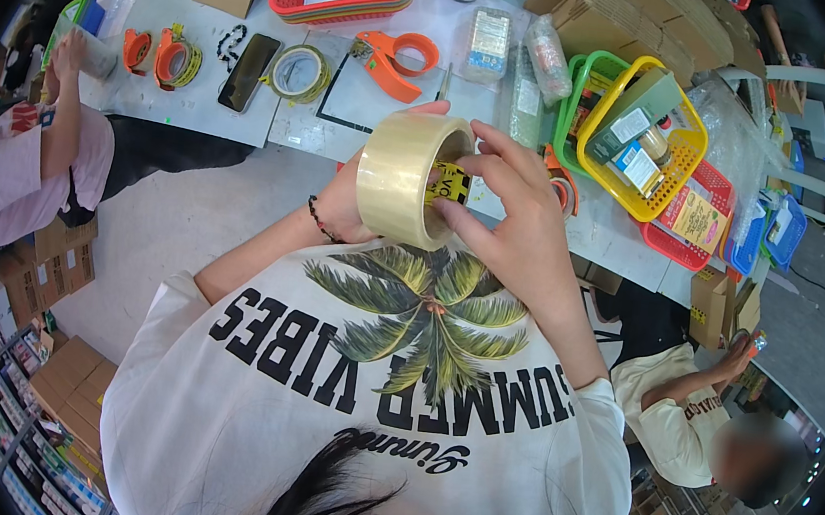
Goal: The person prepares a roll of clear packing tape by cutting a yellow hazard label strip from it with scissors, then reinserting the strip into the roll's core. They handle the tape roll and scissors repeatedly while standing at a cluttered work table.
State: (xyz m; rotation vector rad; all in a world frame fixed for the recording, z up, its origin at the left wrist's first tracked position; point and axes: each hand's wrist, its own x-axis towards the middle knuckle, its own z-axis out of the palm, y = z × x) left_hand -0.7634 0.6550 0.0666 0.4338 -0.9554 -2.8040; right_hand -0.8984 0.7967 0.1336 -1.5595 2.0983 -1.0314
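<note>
A wide roll of clear packing tape (399, 181) is held up in front of my chest, above the table's near edge. My left hand (347, 201) grips it from behind on its left side, most of the fingers hidden by the roll. At the roll's open core is my right hand (520, 201), its thumb and fingertips on a yellow and black printed strip (450, 184) inside the core. Beyond the roll, an orange tape dispenser (395, 67) lies on the table, with a roll of yellow printed tape (297, 73) to its left.
A smartphone (249, 74) and more tape dispensers (176, 63) lie left. On the right stand a yellow basket (644, 138) of boxed goods, a green basket (575, 112) and a red basket (688, 219). Stacked red baskets (340, 12) are at the back. Two co-workers sit or stand at either side.
</note>
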